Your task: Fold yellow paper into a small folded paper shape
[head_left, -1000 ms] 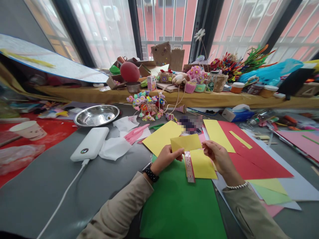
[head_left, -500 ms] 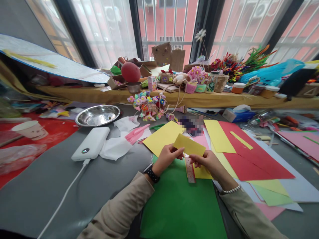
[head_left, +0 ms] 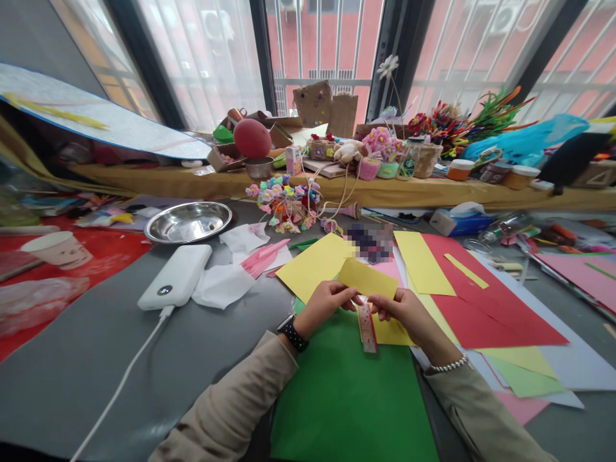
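Between my two hands is a small piece of yellow paper (head_left: 368, 278), raised above the work surface. My left hand (head_left: 325, 305) pinches its lower left edge, thumb on top. My right hand (head_left: 402, 312) grips the lower right edge the same way. Just below the fingers lies a pink patterned ruler (head_left: 367, 330), its upper end hidden by the hands. It rests on another yellow piece (head_left: 392, 333) and on a large green sheet (head_left: 353, 398). A bigger yellow sheet (head_left: 310, 263) lies beyond my left hand.
Red paper (head_left: 500, 314) with yellow strips lies to the right. On the left are a white power bank (head_left: 176, 279) with a cable, crumpled tissue (head_left: 224, 287) and a steel plate (head_left: 188, 224). Colourful flower crafts (head_left: 289, 202) stand in front of the crowded sill (head_left: 192, 183).
The yellow paper has tilted and bends slightly, its top edge now curved. Both hands have shifted very little and keep their hold.
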`<action>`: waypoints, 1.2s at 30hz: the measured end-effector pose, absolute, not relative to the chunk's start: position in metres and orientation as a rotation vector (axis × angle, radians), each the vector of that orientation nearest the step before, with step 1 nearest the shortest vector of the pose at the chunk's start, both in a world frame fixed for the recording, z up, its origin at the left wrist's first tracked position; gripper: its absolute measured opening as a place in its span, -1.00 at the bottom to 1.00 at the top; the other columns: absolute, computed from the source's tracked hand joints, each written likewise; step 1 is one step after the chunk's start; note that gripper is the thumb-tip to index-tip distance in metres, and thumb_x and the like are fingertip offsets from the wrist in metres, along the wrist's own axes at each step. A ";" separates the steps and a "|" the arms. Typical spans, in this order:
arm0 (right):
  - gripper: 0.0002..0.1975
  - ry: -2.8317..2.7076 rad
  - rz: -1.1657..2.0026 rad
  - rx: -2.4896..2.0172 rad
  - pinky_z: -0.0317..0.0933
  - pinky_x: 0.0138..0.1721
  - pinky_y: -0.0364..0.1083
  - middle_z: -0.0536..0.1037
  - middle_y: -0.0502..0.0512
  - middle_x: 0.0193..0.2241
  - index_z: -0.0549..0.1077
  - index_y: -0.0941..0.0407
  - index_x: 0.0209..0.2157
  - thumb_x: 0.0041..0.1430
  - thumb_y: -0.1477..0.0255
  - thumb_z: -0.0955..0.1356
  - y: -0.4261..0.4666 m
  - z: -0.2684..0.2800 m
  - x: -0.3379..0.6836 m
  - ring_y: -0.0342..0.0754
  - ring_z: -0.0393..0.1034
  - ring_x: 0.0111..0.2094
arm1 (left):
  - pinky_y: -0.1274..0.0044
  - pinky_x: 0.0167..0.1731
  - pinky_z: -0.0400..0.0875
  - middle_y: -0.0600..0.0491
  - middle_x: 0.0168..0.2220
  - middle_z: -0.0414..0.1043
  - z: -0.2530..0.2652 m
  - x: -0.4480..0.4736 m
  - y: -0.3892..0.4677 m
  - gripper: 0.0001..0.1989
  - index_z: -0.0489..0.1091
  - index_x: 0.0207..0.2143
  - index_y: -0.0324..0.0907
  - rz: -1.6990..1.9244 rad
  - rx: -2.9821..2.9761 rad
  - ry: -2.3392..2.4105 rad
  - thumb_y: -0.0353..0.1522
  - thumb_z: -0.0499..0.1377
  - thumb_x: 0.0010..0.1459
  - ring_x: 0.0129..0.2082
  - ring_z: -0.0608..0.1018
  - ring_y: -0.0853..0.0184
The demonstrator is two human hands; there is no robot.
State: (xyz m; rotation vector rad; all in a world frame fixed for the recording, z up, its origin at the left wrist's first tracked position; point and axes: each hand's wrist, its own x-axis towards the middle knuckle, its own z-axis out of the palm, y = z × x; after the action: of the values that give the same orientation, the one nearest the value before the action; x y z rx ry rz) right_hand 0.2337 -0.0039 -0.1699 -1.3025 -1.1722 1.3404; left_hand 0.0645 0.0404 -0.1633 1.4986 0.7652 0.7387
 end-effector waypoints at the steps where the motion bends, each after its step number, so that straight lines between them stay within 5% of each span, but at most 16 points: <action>1: -0.78 -1.170 1.337 -1.307 0.04 -0.64 -0.23 0.46 0.02 -0.66 0.44 0.21 -0.56 -0.17 0.31 0.37 -0.004 -0.170 0.234 -0.25 0.23 -0.69 | 0.65 -0.53 0.29 0.00 -0.55 0.44 -0.163 0.065 0.041 -0.73 0.41 -0.53 -0.33 0.757 1.479 0.775 -0.28 0.08 -0.02 -0.60 0.40 0.47; 36: -0.75 -1.040 1.216 -1.383 0.08 -0.61 -0.23 0.42 0.01 -0.67 0.39 0.22 -0.59 -0.21 0.30 0.39 -0.002 -0.167 0.243 -0.25 0.22 -0.67 | 0.64 -0.56 0.26 0.03 -0.51 0.40 -0.166 0.066 0.044 -0.77 0.35 -0.46 -0.31 0.954 1.223 0.855 -0.28 0.08 -0.05 -0.62 0.39 0.49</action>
State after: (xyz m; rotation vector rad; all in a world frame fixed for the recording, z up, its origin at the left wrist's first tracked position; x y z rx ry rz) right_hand 0.2431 -0.0016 -0.1667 -1.3833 -1.0402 1.2164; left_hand 0.0659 0.0444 -0.1663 1.2228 0.8545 0.9541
